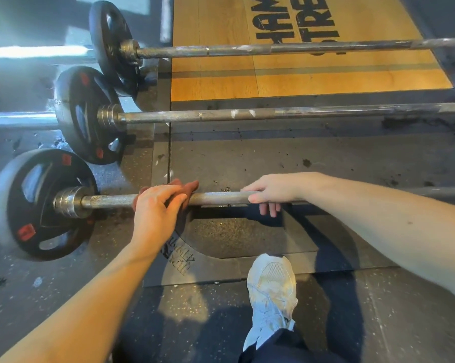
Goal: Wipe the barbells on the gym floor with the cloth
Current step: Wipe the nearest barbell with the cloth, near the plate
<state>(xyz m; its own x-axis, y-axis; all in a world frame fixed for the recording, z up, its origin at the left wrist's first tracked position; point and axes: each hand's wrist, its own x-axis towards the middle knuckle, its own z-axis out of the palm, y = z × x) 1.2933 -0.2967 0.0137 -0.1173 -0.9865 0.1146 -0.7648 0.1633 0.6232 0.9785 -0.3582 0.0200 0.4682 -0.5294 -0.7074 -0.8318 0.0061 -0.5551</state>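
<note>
Three barbells lie side by side on the gym floor. The nearest barbell [218, 198] has a black plate [40, 205] at its left end. A reddish-brown cloth [189, 186] is draped over its shaft. My left hand [156, 205] lies on the cloth and presses it onto the bar. My right hand [269, 192] grips the same shaft to the right of the cloth, fingers curled under it. The middle barbell [273, 113] and the far barbell [273, 48] lie beyond, untouched.
A wooden lifting platform [299, 74] with black lettering lies under the far bar. Dark rubber flooring [247, 158] is speckled with dirt. My foot in a white shoe [272, 286] stands just behind the near bar. Plates [90, 116] crowd the left side.
</note>
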